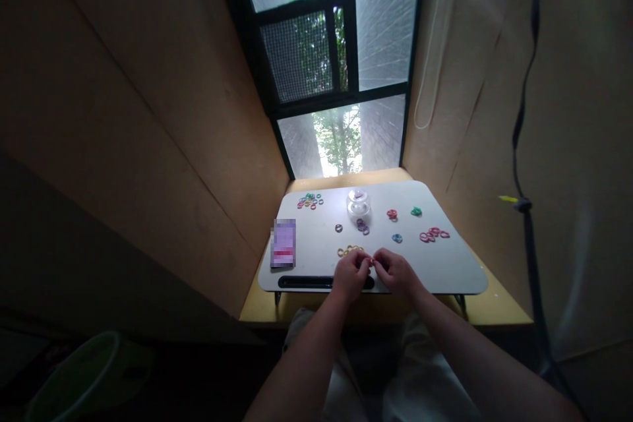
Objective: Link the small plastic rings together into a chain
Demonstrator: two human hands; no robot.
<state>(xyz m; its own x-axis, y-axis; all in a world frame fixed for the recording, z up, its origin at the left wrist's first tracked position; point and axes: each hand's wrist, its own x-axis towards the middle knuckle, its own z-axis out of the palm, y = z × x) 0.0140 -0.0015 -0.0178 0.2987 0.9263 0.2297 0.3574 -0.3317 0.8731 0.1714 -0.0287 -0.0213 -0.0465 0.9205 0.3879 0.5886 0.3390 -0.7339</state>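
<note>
My left hand (352, 271) and my right hand (395, 270) meet over the front edge of a white folding table (316, 237). Their fingertips pinch a small reddish-pink hair tie (372, 262), mostly hidden by the fingers. Just beyond my left hand lies a row of yellow hair ties (349, 250). Farther back are purple hair ties (362, 227), a single dark one (339, 228) and a clear round jar (359, 203) with a lid. Blue (397, 237), red (392, 214), green (416, 211) and pink hair ties (434, 235) lie in separate groups to the right.
A mixed-colour pile of hair ties (310, 200) sits at the table's back left. Below it lies a purple, blurred-out flat object (283, 242). A black slot (305, 282) runs along the front edge. Walls flank the table, a window (341, 132) stands behind, and a cable (525, 231) hangs at right.
</note>
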